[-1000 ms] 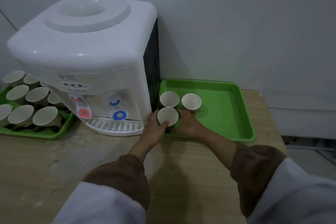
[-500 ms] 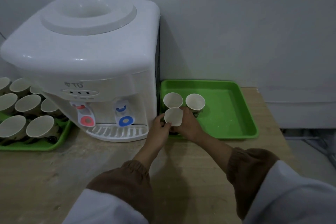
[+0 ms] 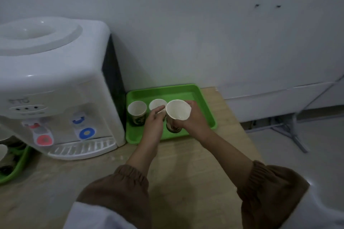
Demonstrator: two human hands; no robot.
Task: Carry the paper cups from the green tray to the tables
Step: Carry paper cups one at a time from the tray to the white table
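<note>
Far left edge: second green tray (image 3: 13, 171), cut off by the frame, cups on it only partly seen. White water dispenser (image 3: 55, 80) on the wooden tabletop (image 3: 186, 165), red tap (image 3: 43, 139) left of blue tap (image 3: 86, 133), drip grille below.

Just right of the dispenser, against the wall: green tray (image 3: 205, 109). Left paper cup (image 3: 136, 110) stands upright on the tray near its left wall, untouched. Middle paper cup (image 3: 156, 103) just beside it; left hand (image 3: 154, 123) is on this cup, one finger across the rim, the rest wrapped over its near side, grasping it. Cup base hidden behind the hand.

Third paper cup (image 3: 177, 109) is held by the right hand (image 3: 196, 120), fingers curled round its side, mouth tilted toward the person. It hangs over the tray's front half, its rim touching the middle cup's rim.

Both wrists in brown cuffs under white sleeves. Further right, off the table: pale floor, grey metal stand legs (image 3: 290, 134)
</note>
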